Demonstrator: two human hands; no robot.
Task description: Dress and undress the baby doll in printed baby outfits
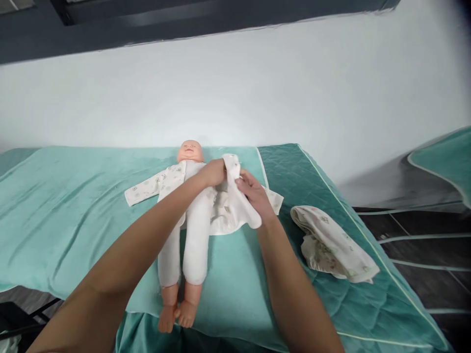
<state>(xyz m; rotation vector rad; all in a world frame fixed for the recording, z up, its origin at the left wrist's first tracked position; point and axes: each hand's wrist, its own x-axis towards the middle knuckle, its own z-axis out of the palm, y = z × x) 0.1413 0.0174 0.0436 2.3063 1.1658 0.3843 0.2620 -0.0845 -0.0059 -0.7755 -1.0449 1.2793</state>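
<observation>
A baby doll (195,235) lies on its back, head toward the wall and bare feet toward me. A white printed baby shirt (171,184) is spread open around its torso, one sleeve stretched out to the left. My left hand (215,172) is closed at the raised right front of the shirt, its fingertips partly hidden by the cloth. Thumb and fingers of my right hand (255,193) grip that same panel from the outer side. The doll's right-hand arm is hidden by the cloth and my hands. White leggings cover its legs down to the ankles.
Beneath the doll lies a light green blanket (73,211) over a darker quilted bedspread (390,309). To the right rests a folded printed baby garment (333,245). A white wall (235,93) stands behind the bed. Another green cover (445,159) hangs at the far right.
</observation>
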